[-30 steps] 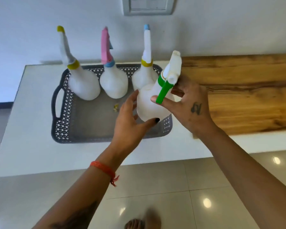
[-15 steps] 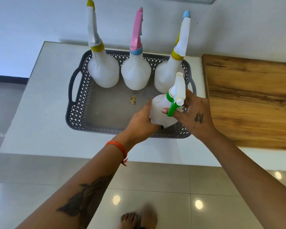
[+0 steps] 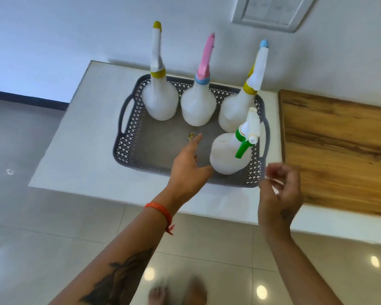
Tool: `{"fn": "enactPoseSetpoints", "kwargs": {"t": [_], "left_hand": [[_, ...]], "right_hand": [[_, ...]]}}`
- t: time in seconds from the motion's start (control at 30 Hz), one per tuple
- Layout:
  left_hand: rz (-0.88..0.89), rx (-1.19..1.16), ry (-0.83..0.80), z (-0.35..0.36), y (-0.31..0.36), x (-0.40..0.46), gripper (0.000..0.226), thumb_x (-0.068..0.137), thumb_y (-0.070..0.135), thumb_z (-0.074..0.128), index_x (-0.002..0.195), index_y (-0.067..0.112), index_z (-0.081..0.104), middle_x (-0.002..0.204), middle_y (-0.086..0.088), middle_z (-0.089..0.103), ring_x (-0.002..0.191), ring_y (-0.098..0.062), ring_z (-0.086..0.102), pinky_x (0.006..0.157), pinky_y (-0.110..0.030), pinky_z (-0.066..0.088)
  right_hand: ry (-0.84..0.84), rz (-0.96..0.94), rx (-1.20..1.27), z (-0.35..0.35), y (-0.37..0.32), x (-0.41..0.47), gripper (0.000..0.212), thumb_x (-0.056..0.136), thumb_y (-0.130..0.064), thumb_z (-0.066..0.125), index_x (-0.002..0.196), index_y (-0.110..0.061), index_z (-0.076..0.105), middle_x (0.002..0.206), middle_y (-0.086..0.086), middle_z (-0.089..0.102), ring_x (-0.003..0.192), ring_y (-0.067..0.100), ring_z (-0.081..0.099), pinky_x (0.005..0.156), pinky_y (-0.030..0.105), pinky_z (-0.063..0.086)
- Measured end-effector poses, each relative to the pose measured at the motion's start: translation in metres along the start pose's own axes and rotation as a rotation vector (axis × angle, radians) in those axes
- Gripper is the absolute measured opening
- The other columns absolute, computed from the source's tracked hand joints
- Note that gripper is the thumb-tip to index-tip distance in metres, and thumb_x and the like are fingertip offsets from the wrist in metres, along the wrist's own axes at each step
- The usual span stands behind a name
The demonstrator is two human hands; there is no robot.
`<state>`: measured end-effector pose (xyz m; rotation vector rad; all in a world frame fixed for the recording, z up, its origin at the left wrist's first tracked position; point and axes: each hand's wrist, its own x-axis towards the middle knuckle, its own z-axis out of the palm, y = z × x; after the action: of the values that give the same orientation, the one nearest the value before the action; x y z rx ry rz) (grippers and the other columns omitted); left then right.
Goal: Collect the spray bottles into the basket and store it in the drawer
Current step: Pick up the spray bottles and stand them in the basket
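The green-trigger spray bottle (image 3: 228, 154) stands upright in the near right corner of the grey basket (image 3: 128, 148), with the left hand (image 3: 188, 167) just beside its left side; whether the thumb touches it is unclear. The right hand (image 3: 280, 190) hangs apart from it, near the basket's right corner. Three more white spray bottles (image 3: 197, 106) stand in a row along the basket's far wall. The basket sits on the white desk (image 3: 75, 155). Left fingers (image 3: 196, 139) are spread and hold nothing; right fingers (image 3: 271, 172) are loosely curled, blurred, and empty.
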<state>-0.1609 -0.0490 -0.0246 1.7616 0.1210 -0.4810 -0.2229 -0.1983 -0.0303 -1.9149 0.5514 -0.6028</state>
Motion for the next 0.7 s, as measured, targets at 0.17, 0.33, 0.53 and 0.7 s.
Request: {"fn": "enactPoseSetpoints", "kwargs": {"t": [0.17,0.33,0.53,0.7], "left_hand": [[0.105,-0.050,0.157,-0.031,-0.008,-0.022,0.072,0.081,0.002,0.058,0.142,0.029,0.031,0.149,0.002,0.036,0.124,-0.007,0.035,0.092,-0.017,0.034],[0.126,-0.095,0.380,-0.098,-0.027,-0.049,0.062,0.084,0.007,0.058,0.139,0.027,0.038,0.147,0.003,0.041,0.123,-0.006,0.041,0.094,-0.015,0.040],[0.015,-0.211,0.588,-0.208,-0.078,-0.096,0.053,0.087,0.008,0.055,0.134,0.029,0.044,0.145,0.008,0.043,0.115,0.003,0.039,0.096,-0.016,0.039],[-0.033,-0.255,0.658,-0.306,-0.126,-0.145,0.050,0.088,0.008,0.054,0.133,0.030,0.044,0.144,0.008,0.044,0.115,0.001,0.040,0.091,-0.012,0.039]], "right_hand": [[-0.127,-0.130,0.016,0.035,-0.021,-0.061,0.012,0.074,-0.014,0.058,0.086,-0.014,0.057,0.080,0.004,0.061,0.077,0.019,0.058,0.068,0.028,0.049],[-0.327,-0.273,0.016,0.104,-0.066,-0.097,0.022,0.079,-0.015,0.059,0.101,-0.015,0.059,0.097,0.000,0.063,0.090,0.015,0.058,0.078,0.024,0.047],[-0.508,-0.358,0.019,0.194,-0.114,-0.161,0.024,0.081,-0.019,0.059,0.105,-0.023,0.058,0.107,-0.009,0.062,0.098,0.004,0.057,0.084,0.017,0.047],[-0.614,-0.341,0.005,0.265,-0.144,-0.241,0.023,0.082,-0.022,0.058,0.104,-0.022,0.060,0.109,-0.008,0.063,0.099,0.010,0.059,0.084,0.026,0.048]]}}
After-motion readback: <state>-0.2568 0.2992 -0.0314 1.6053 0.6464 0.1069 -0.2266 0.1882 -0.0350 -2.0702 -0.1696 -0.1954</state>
